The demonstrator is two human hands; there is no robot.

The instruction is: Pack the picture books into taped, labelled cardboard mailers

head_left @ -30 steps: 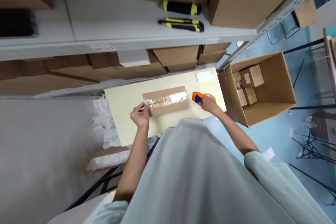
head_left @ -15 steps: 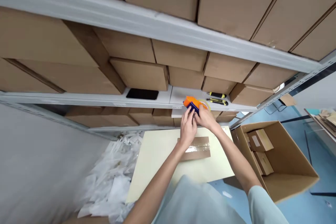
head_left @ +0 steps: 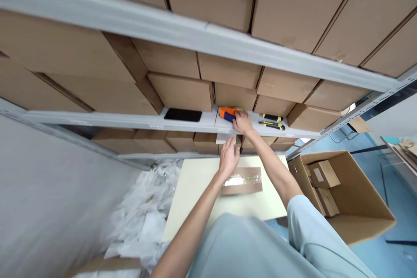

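Note:
An orange and dark blue tape dispenser [head_left: 228, 113] rests on the grey shelf [head_left: 208, 122]. My right hand [head_left: 243, 122] reaches up to the shelf with its fingers closed around the dispenser's right end, hiding part of it. My left hand [head_left: 229, 157] is lower, in front of the shelf edge, holding nothing with its fingers apart. Below it, a small brown cardboard box [head_left: 243, 181], with shiny clear tape along its top, lies on the pale yellow tabletop [head_left: 202, 200].
Yellow-and-black utility knives [head_left: 272, 125] and a black phone-like slab [head_left: 183, 114] lie on the same shelf. Cardboard boxes [head_left: 228, 69] fill the shelving. A large open carton [head_left: 355, 200] holding small boxes stands right. White plastic bags [head_left: 143, 217] pile up left.
My right hand has carried the tape dispenser back and left onto the shelf. The left hand has let go of it and dropped down towards the taped box.

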